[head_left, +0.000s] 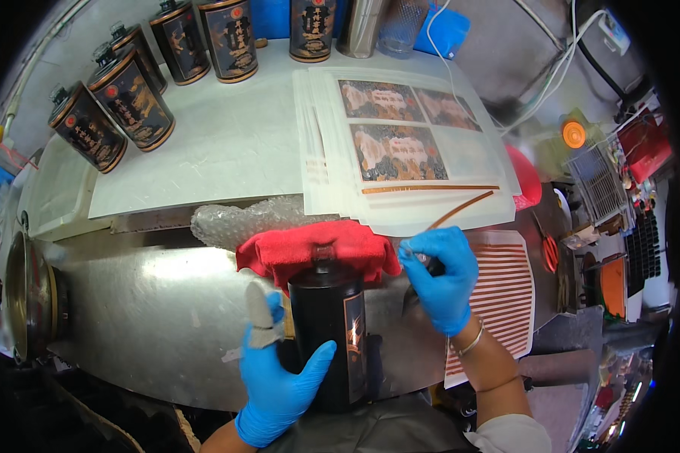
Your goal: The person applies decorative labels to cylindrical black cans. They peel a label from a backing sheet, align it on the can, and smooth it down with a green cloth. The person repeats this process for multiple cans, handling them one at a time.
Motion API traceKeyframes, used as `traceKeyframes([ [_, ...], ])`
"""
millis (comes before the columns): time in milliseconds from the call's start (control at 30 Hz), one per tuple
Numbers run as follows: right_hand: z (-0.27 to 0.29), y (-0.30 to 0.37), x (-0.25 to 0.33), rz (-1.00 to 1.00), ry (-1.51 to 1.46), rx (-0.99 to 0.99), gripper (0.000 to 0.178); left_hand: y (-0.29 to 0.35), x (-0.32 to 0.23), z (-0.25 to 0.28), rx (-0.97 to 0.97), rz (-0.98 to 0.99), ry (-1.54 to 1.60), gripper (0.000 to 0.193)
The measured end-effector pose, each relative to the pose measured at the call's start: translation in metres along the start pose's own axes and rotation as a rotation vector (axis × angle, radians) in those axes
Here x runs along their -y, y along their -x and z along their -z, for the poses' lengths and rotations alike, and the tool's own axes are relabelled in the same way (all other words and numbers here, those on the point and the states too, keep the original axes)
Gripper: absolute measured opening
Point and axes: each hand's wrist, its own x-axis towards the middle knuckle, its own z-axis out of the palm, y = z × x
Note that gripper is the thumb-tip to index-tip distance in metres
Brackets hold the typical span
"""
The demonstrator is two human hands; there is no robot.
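A black bottle (321, 325) with a framed picture panel on its side stands upright in front of me, close to my lap. My left hand (279, 381), in a blue glove with a grey cover on one finger, grips its left side. The thumb lies on the bottle while the covered finger points up. In a pinch, my right hand (442, 275), also blue-gloved, holds a thin brown strip (465, 209) that slants up to the right over white sheets. Its fingertips partly hide the held end. Behind the bottle neck lies a folded red cloth (347, 245).
Several finished-looking black bottles (132, 98) stand along the table's far left. Stacked printed sheets (393, 151) lie at centre right, with a striped sheet (499, 294) nearer me. Bubble wrap (242, 220) sits behind the cloth, a metal pan (29, 294) at far left, red scissors (549, 253) at right.
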Motion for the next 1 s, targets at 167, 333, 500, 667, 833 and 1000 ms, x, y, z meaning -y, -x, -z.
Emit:
traceKeyframes([
  [167, 0.007, 0.01, 0.041, 0.177, 0.05, 0.153, 0.026, 0.002, -0.021, 0.002, 0.202, -0.022, 0.442, 0.073],
  [333, 0.007, 0.022, 0.065, 0.34, 0.065, 0.213, 0.035, -0.01, -0.043, -0.004, 0.309, 0.128, 0.55, 0.077],
  [500, 0.025, 0.007, 0.07, 0.185, -0.212, 0.509, 0.037, -0.006, -0.037, -0.005, 0.176, 0.189, 0.612, 0.075],
  [667, 0.02, -0.006, 0.068, -0.26, -0.597, 0.25, 0.042, -0.007, -0.042, -0.007, 0.15, 0.208, 0.673, 0.074],
  [833, 0.013, -0.04, 0.051, -0.092, -0.486, 0.839, 0.026, -0.006, -0.039, -0.005, 0.124, -0.048, 0.742, 0.078],
  [1000, 0.022, -0.041, 0.06, -0.24, -0.468, 0.937, 0.019, -0.013, -0.025, -0.011, -0.015, 0.004, 0.539, 0.057],
])
